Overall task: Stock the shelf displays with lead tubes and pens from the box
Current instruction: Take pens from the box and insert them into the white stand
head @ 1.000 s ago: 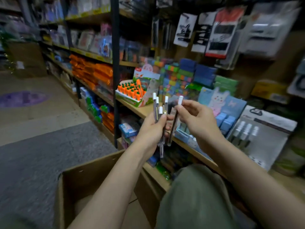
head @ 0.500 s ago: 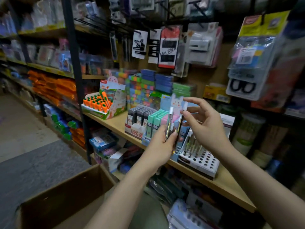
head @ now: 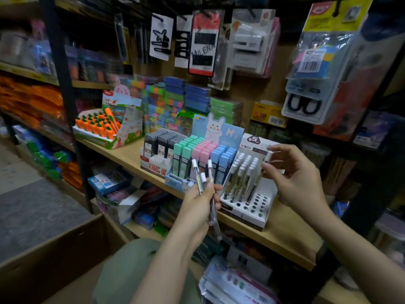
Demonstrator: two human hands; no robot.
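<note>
My left hand [head: 200, 201] grips a small bundle of white-capped pens [head: 202, 178], caps up, in front of the shelf edge. My right hand [head: 293, 174] pinches one white-capped pen [head: 269, 157] and holds it above the white pen display stand [head: 249, 205], which has several pens standing in its back rows and open holes in its front rows. Left of the stand sits the rabbit display of pastel lead tubes [head: 197, 154] in green, pink and blue, then a tray of black lead tubes [head: 160, 143]. The cardboard box [head: 54, 249] is at lower left.
The wooden shelf [head: 282, 235] also carries an orange carrot-pen display [head: 98, 123] and stacked colourful boxes [head: 175, 99]. Blister packs hang above, including scissors [head: 306, 102]. A black upright post [head: 63, 84] stands at left. My knee [head: 131, 270] is below my left arm.
The view swung right toward the pen stand. My right hand drew one pen out of the bundle and carried it right, over the stand; my left hand stayed gripping the rest.
</note>
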